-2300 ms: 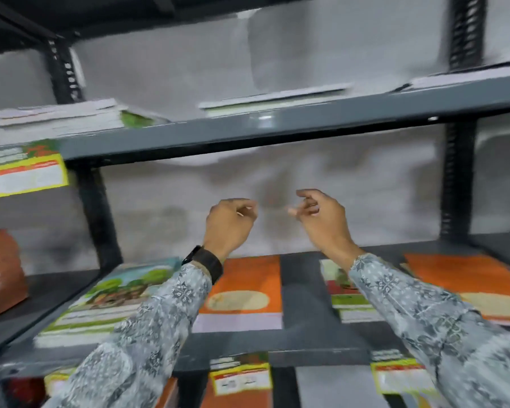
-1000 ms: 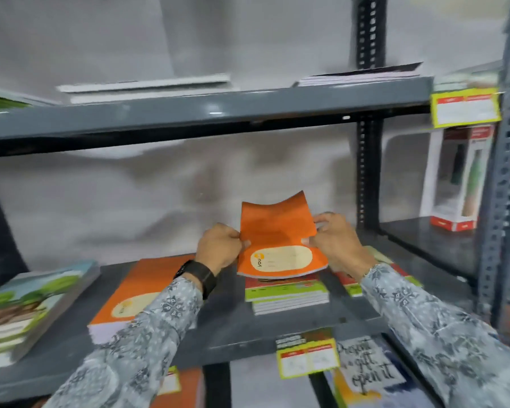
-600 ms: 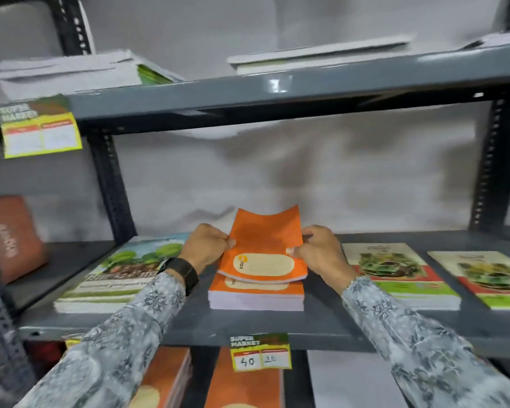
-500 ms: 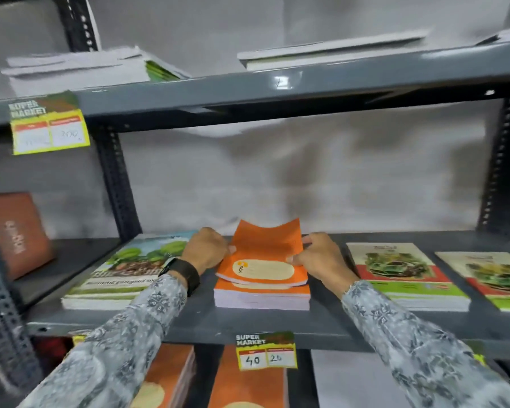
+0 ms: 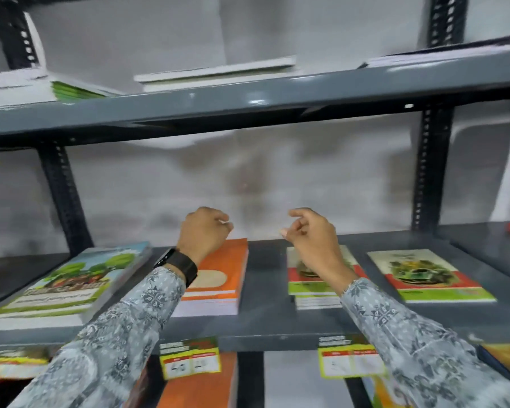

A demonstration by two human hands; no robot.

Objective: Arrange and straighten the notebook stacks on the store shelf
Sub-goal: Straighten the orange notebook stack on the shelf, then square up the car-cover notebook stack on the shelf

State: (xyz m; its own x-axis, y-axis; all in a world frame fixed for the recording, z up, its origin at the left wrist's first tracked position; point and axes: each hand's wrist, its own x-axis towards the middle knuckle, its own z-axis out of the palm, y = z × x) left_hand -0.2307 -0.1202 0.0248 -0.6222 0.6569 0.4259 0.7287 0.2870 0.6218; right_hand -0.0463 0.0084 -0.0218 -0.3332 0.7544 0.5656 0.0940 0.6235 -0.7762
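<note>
An orange notebook stack [image 5: 218,278] lies flat on the grey middle shelf [image 5: 262,328]. My left hand [image 5: 202,234] hovers above its far end, fingers loosely curled, holding nothing. My right hand [image 5: 309,234] hangs above a red-and-green car-cover stack [image 5: 312,290], fingers bent and apart, also holding nothing. A second car-cover stack [image 5: 424,275] lies further right. At the left, a green tree-cover stack [image 5: 68,287] sits at a slant.
The upper shelf [image 5: 248,95] carries white and green notebook piles [image 5: 71,89]. Black slotted uprights [image 5: 62,195] stand at left and right. Yellow price tags [image 5: 190,359] hang on the shelf's front edge. More orange notebooks [image 5: 198,384] lie on the shelf below.
Both hands carried orange notebooks left onto the orange stack, let go and lifted off it. The right hand has shifted right over the car-cover stack.
</note>
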